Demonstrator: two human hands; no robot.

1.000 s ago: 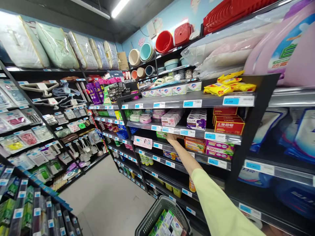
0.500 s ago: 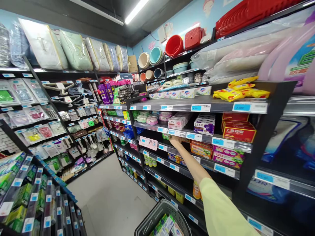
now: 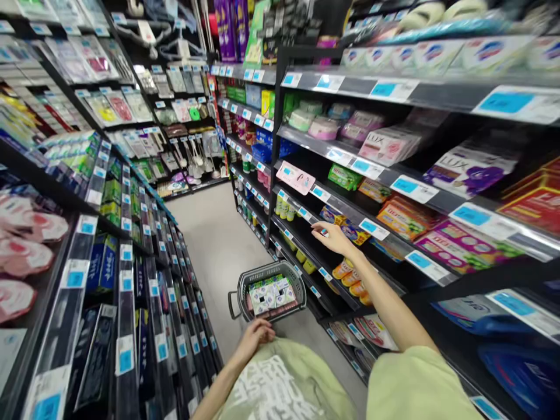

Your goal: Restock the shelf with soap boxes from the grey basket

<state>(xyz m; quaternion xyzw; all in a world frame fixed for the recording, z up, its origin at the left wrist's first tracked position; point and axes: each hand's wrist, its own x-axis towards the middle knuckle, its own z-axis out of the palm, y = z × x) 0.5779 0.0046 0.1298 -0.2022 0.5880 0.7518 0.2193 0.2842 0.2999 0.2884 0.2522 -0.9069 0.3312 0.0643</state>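
Note:
My right hand hovers in front of the middle shelf, by the blue-and-yellow packs. Its fingers point left, slightly bent, and a gap shows between thumb and fingers with nothing held in it. Above it on the shelf lies a green soap box, beside orange boxes. Close to my shirt front is my left hand, its fingers curled inward; whether they hold anything is hidden. Just beyond it stands a dark grey shopping basket containing white and green packs.
A shelf unit with boxed goods runs along the left. Grey floor stretches between the shelves. Upper right shelves carry LUX soap packs and round soap tubs. Hanging goods line the far wall.
My right hand has drawn back and down from the green soap box, which stays on the shelf. The view has tilted downward, bringing my left hand and the whole basket into sight.

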